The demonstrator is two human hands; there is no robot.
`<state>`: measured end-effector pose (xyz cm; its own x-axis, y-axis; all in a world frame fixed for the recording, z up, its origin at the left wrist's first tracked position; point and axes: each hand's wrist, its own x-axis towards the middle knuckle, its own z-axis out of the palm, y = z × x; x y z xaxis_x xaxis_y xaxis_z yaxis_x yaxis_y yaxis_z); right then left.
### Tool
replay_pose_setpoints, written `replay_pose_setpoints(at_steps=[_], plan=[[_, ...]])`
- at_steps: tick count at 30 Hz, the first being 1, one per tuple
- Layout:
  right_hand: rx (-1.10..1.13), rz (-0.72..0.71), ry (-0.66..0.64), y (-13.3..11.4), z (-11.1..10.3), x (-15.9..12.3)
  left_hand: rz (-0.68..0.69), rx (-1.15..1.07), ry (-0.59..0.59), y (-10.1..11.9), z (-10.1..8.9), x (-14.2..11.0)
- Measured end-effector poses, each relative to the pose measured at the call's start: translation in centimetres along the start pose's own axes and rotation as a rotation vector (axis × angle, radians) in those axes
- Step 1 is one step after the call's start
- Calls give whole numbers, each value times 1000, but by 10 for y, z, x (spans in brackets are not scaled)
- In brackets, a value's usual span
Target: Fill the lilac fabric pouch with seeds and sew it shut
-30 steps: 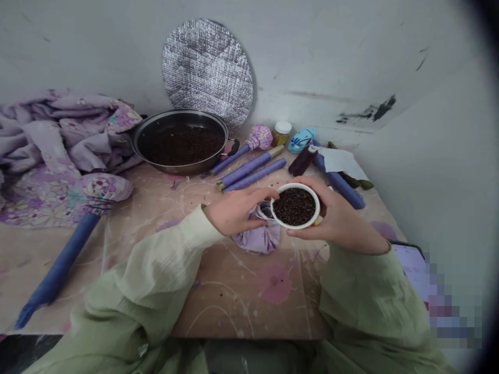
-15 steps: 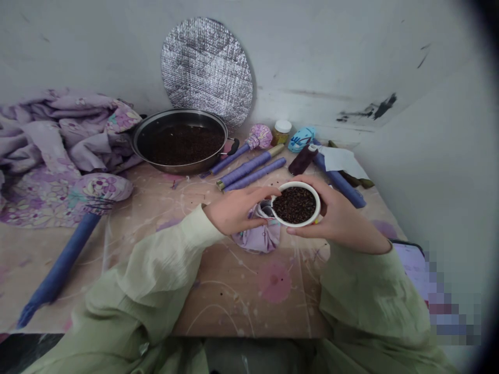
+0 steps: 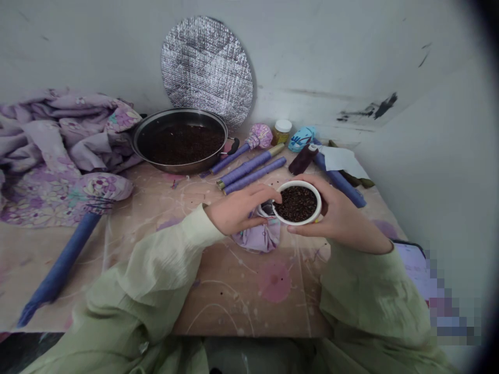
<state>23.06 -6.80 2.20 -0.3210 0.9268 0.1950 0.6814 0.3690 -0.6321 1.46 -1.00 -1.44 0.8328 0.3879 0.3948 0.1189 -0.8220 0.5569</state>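
Observation:
My right hand (image 3: 336, 213) is wrapped round a white cup (image 3: 320, 209) filled nearly to the rim with small dark seeds (image 3: 298, 203). The cup is held above the table, close to the middle. My left hand (image 3: 244, 209) is curled round the mouth of a lilac cloth pouch (image 3: 259, 238), its thumb on the near side. One left fingertip reaches the cup's left rim. Between thumb and fingers shows a grey, shiny opening (image 3: 267, 208) set in the pouch; the cup partly hides it, and its kind is unclear.
Behind stands a wide pan (image 3: 179, 167) of dark seeds before a round silver mat (image 3: 206, 67). Purple-wrapped sticks (image 3: 255, 174), a lidded jar (image 3: 281, 133) and a thread spool (image 3: 304, 160) lie nearby. Floral cloth (image 3: 42, 135) and a cloth-headed mallet (image 3: 70, 254) occupy the left; a phone (image 3: 411, 265) is right.
The cup has shifted very slightly to the right and tilted a little. My left fingertip sits slightly further over its rim. Everything else stays as it was.

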Motion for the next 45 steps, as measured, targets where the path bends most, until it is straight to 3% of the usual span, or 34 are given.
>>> replay_pose_setpoints(at_steps=[9, 27, 34, 45], plan=[[-5, 28, -10, -1, 0, 1, 0, -46, -103, 5, -4, 1], [20, 41, 38, -6, 3, 0, 22, -61, -7, 0, 1, 0], [0, 52, 52, -5, 5, 0, 24, -50, -92, 1, -1, 1], [-15, 60, 59, -3, 5, 0, 28, -53, -129, 2, -2, 1]])
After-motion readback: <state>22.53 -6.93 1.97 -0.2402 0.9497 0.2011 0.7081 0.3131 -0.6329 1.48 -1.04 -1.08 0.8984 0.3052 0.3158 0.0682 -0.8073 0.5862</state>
